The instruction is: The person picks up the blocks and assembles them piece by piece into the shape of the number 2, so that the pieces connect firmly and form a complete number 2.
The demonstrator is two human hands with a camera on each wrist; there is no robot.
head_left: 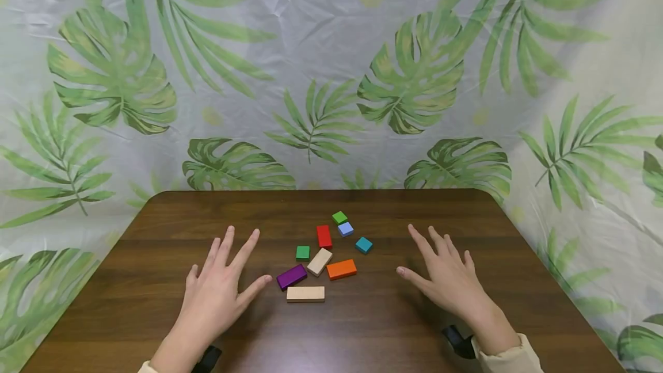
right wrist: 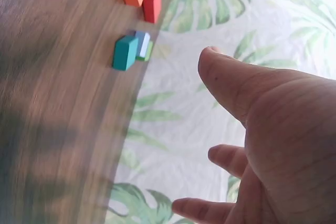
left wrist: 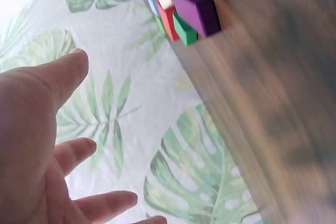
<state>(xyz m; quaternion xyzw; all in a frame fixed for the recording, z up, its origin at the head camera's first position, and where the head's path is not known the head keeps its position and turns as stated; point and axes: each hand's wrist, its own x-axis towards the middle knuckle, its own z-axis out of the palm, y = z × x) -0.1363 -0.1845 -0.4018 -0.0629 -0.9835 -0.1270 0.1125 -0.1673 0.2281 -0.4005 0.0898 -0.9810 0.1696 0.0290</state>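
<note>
Small wooden blocks lie loosely grouped mid-table in the head view. My left hand (head_left: pixel 214 286) is spread to the left of them, holding nothing. Its thumb is nearest the purple block (head_left: pixel 292 277). A plain wood block (head_left: pixel 305 294) lies in front, and another plain block (head_left: pixel 319 262) sits slantwise among the green (head_left: pixel 303 253), red (head_left: pixel 324 236) and orange (head_left: pixel 342 269) blocks. Farther back are a teal block (head_left: pixel 364 245), a light blue block (head_left: pixel 345 229) and a bright green block (head_left: pixel 339 217). To their right, my right hand (head_left: pixel 448 278) hovers with fingers spread, also holding nothing.
Dark wood makes up the tabletop (head_left: pixel 362 332), whose corners are rounded at the back. Behind it hangs a leaf-print cloth (head_left: pixel 321 45). Black straps (head_left: pixel 458 341) are at both wrists, near pale sleeves.
</note>
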